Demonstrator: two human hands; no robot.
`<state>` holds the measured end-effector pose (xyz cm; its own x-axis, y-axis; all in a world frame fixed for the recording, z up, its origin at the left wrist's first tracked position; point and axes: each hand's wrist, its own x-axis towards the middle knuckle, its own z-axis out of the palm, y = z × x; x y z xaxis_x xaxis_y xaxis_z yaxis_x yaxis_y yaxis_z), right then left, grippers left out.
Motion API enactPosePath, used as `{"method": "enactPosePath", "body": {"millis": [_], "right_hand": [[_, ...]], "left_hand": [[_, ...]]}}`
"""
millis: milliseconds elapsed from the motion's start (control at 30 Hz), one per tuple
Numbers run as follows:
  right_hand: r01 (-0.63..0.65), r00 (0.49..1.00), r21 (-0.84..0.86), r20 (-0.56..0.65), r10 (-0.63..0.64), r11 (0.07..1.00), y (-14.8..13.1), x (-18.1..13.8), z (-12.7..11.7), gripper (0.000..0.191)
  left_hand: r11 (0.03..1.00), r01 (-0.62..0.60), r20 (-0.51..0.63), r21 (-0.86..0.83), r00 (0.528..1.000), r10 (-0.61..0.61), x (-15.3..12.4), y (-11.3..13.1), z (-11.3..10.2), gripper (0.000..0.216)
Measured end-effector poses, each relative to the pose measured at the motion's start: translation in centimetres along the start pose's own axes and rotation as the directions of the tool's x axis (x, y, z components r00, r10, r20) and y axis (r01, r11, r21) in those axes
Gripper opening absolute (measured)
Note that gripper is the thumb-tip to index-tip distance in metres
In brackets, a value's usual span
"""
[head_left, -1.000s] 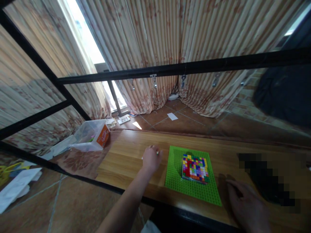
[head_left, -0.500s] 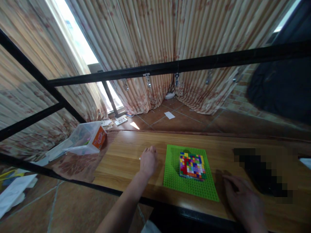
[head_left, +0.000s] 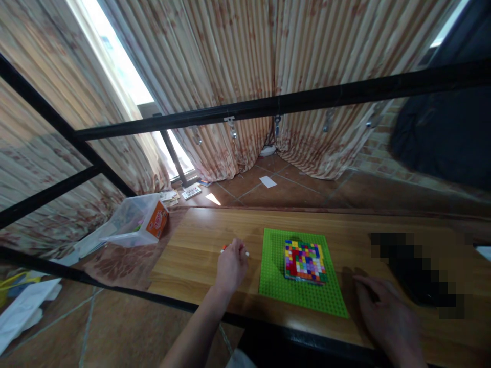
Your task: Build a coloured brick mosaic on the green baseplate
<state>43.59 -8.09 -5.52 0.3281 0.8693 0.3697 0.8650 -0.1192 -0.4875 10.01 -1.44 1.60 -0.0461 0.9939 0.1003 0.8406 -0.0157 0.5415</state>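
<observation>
A bright green studded baseplate (head_left: 274, 276) lies on the wooden table. On it sits a roughly square patch of small multicoloured bricks (head_left: 305, 261). My left hand (head_left: 232, 263) is left of the baseplate, fingers pinched together and pointing down at the tabletop. An orange-and-white small piece (head_left: 223, 249) shows by its left side, and a small white piece (head_left: 247, 253) by its fingertips. Whatever the pinch holds is hidden. My right hand (head_left: 387, 312) rests on the table right of the baseplate, loosely curved, with a gap between thumb and forefinger and nothing visible in it.
A dark object (head_left: 418, 276), partly pixelated, lies on the table (head_left: 192, 255) at the right. On the floor at the left stands a clear plastic box (head_left: 132, 220) with an orange label. A black metal bar (head_left: 245, 115) crosses beyond the table, before patterned curtains (head_left: 215, 61).
My left hand has shifted slightly down and left, and small pieces beside it show more. My right hand stays nearly in place; the view has moved a little.
</observation>
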Motion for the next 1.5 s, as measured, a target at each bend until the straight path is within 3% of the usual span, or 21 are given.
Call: {"method": "enactPosePath", "body": {"millis": [167, 333, 567, 767, 967, 1100, 1300, 1500], "right_hand": [[0.028, 0.999, 0.009, -0.017, -0.028, 1.0, -0.1, 0.1, 0.0, 0.044], [0.017, 0.999, 0.002, -0.03, -0.017, 1.0, 0.0, 0.1, 0.1, 0.043], [0.019, 0.999, 0.0, -0.036, -0.019, 1.0, 0.0, 0.1, 0.0, 0.042], [0.004, 1.0, 0.038, -0.03, -0.002, 0.999, -0.1, 0.1, 0.0, 0.041], [0.035, 0.998, 0.04, -0.054, -0.033, 0.999, -0.4, 0.1, -0.1, 0.041], [0.051, 0.996, 0.051, -0.073, -0.047, 0.997, -0.6, 0.1, -0.2, 0.041], [0.039, 0.998, 0.042, -0.058, -0.036, 0.998, -0.7, 0.2, -0.1, 0.041], [0.052, 0.997, 0.05, -0.064, -0.049, 0.997, -0.6, 0.2, -0.1, 0.042]], "left_hand": [[0.985, -0.165, 0.031, 0.057, 0.986, 0.164, -1.0, -1.0, -0.9, 0.016], [0.976, -0.196, 0.05, 0.092, 0.98, 0.192, -1.5, -1.5, -0.6, 0.017], [0.985, -0.128, 0.035, 0.114, 0.992, 0.125, -1.4, -1.5, -0.1, 0.013], [0.998, -0.007, -0.055, -0.055, 0.998, 0.004, -1.8, -1.2, -0.2, 0.005], [0.923, -0.11, -0.034, -0.369, 0.994, 0.105, -2.7, 1.4, -0.2, 0.012], [0.859, -0.154, -0.061, -0.488, 0.988, 0.143, -2.5, 4.0, 0.7, 0.013], [0.837, -0.198, -0.072, -0.511, 0.98, 0.187, -1.6, 6.8, 2.4, 0.022], [0.868, -0.227, -0.088, -0.441, 0.974, 0.21, -1.1, 7.5, 3.7, 0.028]]}}
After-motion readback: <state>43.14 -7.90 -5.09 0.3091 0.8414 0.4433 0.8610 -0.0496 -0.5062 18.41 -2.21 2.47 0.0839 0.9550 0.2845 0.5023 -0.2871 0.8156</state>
